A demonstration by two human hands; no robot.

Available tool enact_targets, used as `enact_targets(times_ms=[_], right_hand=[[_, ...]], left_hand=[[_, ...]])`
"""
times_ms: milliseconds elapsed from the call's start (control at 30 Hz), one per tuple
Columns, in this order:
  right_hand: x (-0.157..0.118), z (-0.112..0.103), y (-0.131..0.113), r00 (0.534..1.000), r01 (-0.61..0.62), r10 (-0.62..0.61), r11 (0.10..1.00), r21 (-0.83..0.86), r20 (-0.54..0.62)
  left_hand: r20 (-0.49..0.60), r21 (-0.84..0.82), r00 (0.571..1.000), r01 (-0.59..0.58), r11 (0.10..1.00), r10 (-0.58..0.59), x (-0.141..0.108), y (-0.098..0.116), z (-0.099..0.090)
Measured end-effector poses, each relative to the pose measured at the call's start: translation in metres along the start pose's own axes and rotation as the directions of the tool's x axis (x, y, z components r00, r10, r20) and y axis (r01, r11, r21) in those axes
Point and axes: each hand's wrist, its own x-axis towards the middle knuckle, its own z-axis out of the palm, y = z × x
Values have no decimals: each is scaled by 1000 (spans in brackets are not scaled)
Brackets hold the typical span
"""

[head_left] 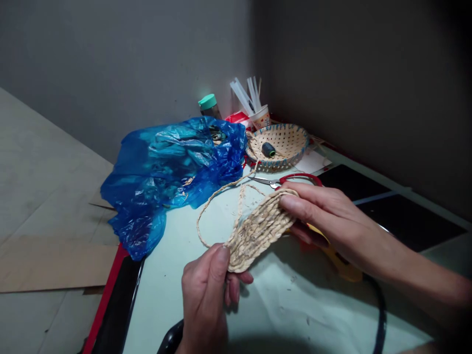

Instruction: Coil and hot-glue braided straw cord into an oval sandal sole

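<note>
An oval mat of coiled straw cord (261, 226) is held up at a slant between my two hands, above the table. My left hand (208, 285) pinches its near left end, thumb on top and fingers beneath. At the far right end, my right hand (320, 211) grips it with thumb and fingers. A loose tail of twisted straw cord (199, 221) loops from the mat back toward the basket. Red-handled scissors (273, 183) lie just behind the mat. Partly hidden under my right hand is a yellow tool (341, 265) with a black cable.
A crumpled blue plastic bag (173, 162) spreads over the table's left side. Behind stand a shallow woven basket (291, 142) with a dark thread spool (268, 149), a paper cup (261, 118) of translucent sticks and a green-capped jar (209, 103). Walls close off the back and right.
</note>
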Motion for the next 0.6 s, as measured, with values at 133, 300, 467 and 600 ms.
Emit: enact_targets(times_ms=[133,300,467,600], right_hand=[[0,0,0,1000,1,-2,1000,21,18],[-1,2,0,1000,-16,15,999,48,14],[-1,5,3,997,-69,67,996,63,42],[-2,8,8,992,-106,96,986,133,80]], left_hand=[[-73,2,994,-84,996,84,-5,3,3],[-66,-49,997,-39,998,35,-7,3,3],[-61,-134,998,-2,991,-6,-4,-1,1],[40,-339,998,58,939,-47,-3,-1,0]])
